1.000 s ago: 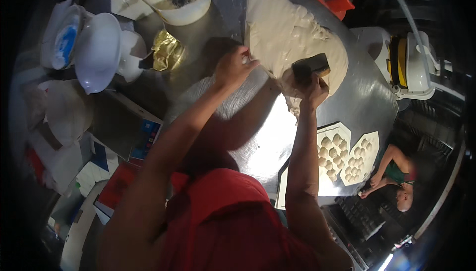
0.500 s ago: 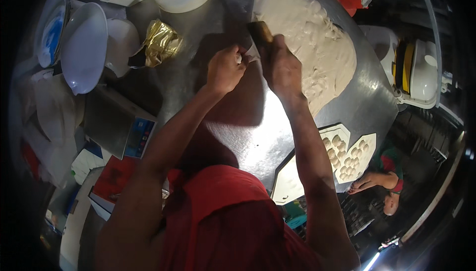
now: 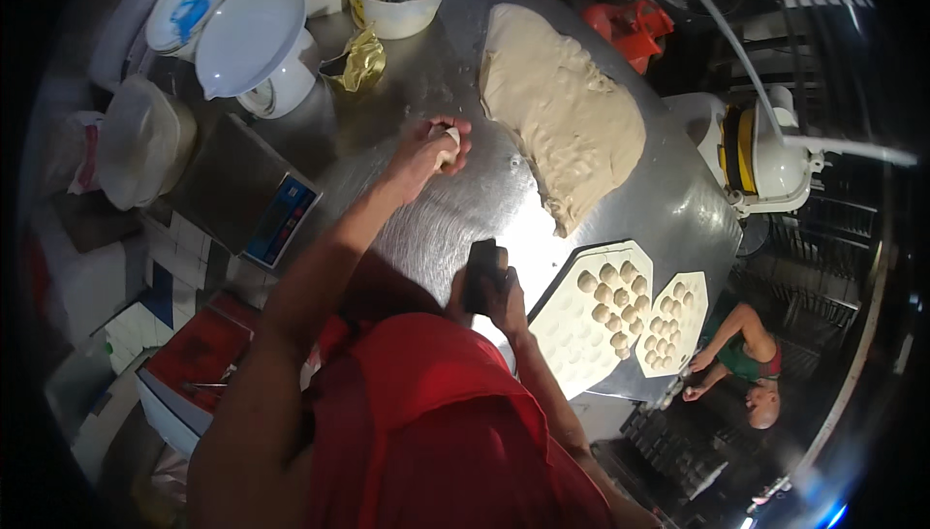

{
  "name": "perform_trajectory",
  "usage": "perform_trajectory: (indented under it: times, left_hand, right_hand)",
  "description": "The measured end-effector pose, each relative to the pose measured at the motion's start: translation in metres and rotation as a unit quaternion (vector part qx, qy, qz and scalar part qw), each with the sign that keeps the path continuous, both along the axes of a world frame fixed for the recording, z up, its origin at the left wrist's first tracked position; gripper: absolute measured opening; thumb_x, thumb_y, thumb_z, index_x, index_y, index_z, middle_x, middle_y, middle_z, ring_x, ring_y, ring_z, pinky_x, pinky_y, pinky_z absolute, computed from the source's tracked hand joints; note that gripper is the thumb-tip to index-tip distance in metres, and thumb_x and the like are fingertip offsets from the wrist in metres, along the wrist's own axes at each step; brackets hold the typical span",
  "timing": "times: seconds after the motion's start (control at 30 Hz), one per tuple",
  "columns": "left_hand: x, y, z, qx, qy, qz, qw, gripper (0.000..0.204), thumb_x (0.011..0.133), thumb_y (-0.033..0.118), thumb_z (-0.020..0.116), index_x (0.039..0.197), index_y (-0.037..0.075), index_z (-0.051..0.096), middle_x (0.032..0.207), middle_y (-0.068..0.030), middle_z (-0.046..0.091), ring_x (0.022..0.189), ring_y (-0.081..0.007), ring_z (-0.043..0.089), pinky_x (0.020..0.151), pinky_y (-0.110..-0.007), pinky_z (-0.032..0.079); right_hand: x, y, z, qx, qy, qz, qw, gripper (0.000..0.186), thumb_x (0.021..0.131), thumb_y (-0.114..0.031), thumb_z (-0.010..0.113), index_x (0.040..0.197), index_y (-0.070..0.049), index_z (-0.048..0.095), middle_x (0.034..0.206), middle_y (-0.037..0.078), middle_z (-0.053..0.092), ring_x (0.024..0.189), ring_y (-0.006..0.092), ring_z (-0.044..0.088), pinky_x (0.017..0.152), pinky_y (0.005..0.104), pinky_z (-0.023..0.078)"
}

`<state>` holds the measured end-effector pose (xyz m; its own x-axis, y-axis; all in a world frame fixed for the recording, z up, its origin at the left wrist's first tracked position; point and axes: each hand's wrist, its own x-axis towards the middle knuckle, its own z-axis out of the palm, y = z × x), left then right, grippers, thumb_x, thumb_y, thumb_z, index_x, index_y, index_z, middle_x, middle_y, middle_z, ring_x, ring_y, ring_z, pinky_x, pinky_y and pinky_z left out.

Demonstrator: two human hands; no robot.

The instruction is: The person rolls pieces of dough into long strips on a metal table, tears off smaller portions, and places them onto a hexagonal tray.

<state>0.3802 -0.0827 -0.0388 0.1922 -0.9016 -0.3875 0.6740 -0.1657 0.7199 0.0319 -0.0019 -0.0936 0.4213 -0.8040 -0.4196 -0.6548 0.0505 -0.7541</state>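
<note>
My left hand (image 3: 426,159) is over the metal table, fingers curled around a small piece of dough (image 3: 446,148). Low and close to my red apron, my right hand (image 3: 502,298) grips a dark, flat dough scraper (image 3: 480,272). Beyond my hands, a large slab of pale dough (image 3: 572,108) spreads over the table, its near edge ragged. On my right, a white octagonal tray (image 3: 562,345) has round hollows, with several dough balls (image 3: 620,296) toward its far and right side. Next to it, a smaller white tray (image 3: 690,347) also carries dough balls.
A digital scale (image 3: 281,219) stands at left, near a white bowl (image 3: 250,40). Crumpled gold foil (image 3: 360,62) and a white tub (image 3: 407,20) with brushes are at the far left. A white machine (image 3: 775,156) stands at right. Another person (image 3: 746,359) works beyond the trays.
My right hand has drawn back from the dough slab toward my body with the scraper. My left hand, still around the dough piece, is now farther from the slab. The view has shifted.
</note>
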Motion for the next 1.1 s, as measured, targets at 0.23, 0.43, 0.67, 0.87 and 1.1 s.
perform_trajectory:
  times: [0.23,0.43,0.67,0.87,1.1]
  left_hand:
    - [-0.077,0.075,0.071,0.004,-0.319,-0.131,0.939,0.018,0.1,0.013,0.064,0.116,0.008,0.062,0.096,-0.0023,0.059,0.076,-0.0146,0.057,0.066,-0.029,0.045]
    - [-0.137,0.125,0.101,-0.2,-0.552,-0.265,0.765,0.075,0.1,-0.005,0.058,0.17,0.012,0.038,0.154,-0.0118,0.035,0.141,-0.0248,0.045,0.114,-0.034,0.044]
    - [-0.185,0.176,0.066,-0.146,-0.397,-0.291,0.858,0.06,0.106,0.001,0.062,0.163,0.005,0.044,0.141,-0.0104,0.053,0.125,-0.0218,0.06,0.105,-0.034,0.053]
    - [-0.221,0.181,0.098,0.008,-0.369,-0.49,0.79,0.03,0.115,0.026,0.049,0.127,0.001,0.06,0.107,-0.0064,0.068,0.095,-0.0199,0.066,0.083,-0.036,0.053]
    - [-0.261,0.158,0.107,-0.196,-0.643,-0.441,0.595,0.031,0.108,0.022,0.053,0.111,-0.007,0.062,0.105,-0.0331,0.071,0.101,-0.0535,0.067,0.085,-0.061,0.053]
  right_hand:
    - [-0.006,-0.003,0.045,-0.233,-0.077,-0.036,0.969,0.052,0.102,-0.025,0.077,0.14,0.004,0.057,0.111,0.021,0.072,0.101,0.0319,0.072,0.088,0.0409,0.059]
    - [-0.022,0.004,0.151,-0.01,-0.211,-0.078,0.974,0.047,0.102,-0.03,0.076,0.131,0.005,0.066,0.109,0.02,0.077,0.088,0.0252,0.076,0.08,0.0382,0.059]
    - [-0.051,0.051,0.161,-0.101,-0.273,-0.011,0.957,0.028,0.098,-0.016,0.076,0.117,0.002,0.064,0.115,0.022,0.069,0.092,0.036,0.074,0.081,0.0461,0.057]
    - [-0.095,0.055,0.177,0.0,-0.36,-0.102,0.927,0.016,0.104,-0.005,0.065,0.118,0.002,0.061,0.099,0.015,0.071,0.085,0.0211,0.073,0.078,0.0368,0.058]
    - [-0.092,0.075,0.152,-0.133,-0.163,-0.228,0.951,0.038,0.103,-0.038,0.073,0.096,-0.002,0.064,0.076,0.008,0.066,0.078,0.0159,0.062,0.072,0.0371,0.052]
